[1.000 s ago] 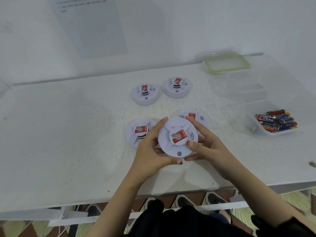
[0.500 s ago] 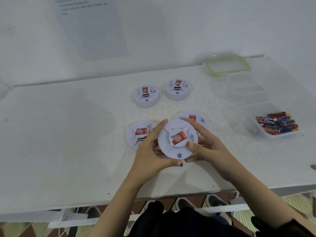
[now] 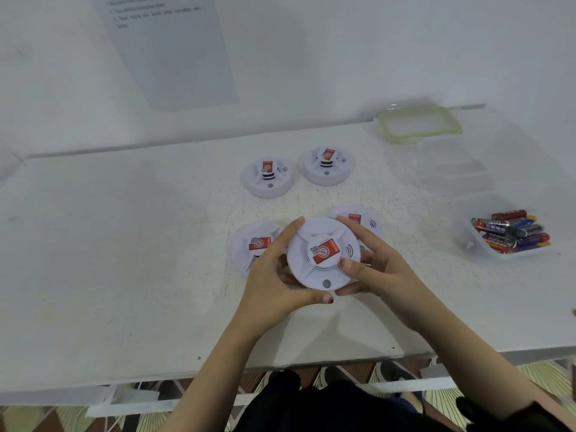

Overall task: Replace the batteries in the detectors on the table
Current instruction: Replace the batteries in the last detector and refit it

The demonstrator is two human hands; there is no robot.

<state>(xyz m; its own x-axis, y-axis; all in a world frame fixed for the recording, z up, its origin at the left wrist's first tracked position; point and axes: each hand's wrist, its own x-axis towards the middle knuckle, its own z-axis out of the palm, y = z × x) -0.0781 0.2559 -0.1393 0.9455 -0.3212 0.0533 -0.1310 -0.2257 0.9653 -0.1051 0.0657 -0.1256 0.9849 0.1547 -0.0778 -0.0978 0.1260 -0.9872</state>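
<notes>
1. The detector [image 3: 324, 254] is held face up, red label on top, seemingly just above the table [image 3: 124, 260] near its front edge.
2. The left hand [image 3: 274, 275] grips its rim from 9 o'clock. The thumb curls to the rim at 6 o'clock and a fingertip hooks the edge at 11 o'clock.
3. The right hand [image 3: 380, 269] grips the rim from 3 o'clock. The thumb presses on the top face at 4 o'clock and a finger lies over the edge at 1 o'clock.
4. Step in hand, as I judge it: opening this detector, probably by twisting cover against base. No battery bay shows yet.
5. 4 more sit on the table:
   - The left detector [image 3: 254, 244] is at 9 o'clock, partly behind the left hand.
   - The right detector [image 3: 361, 218] is at 1 o'clock, just behind the held one.
   - The far-left detector [image 3: 269, 179] is at 11 o'clock and the far-right detector [image 3: 327, 166] at 12 o'clock, both well apart from it.
6. The batteries [image 3: 511, 232] lie in an open tub [image 3: 464, 219] at 3 o'clock, well apart. The lid [image 3: 417, 124] lies at 1 o'clock by the back edge.
7. All 5 look closed, so the task seems barely begun.
8. The next move calls for the 2 hands to turn opposite ways with a firm rim grip, then flip the detector to reach the cells. The smooth round rim could slip.
</notes>
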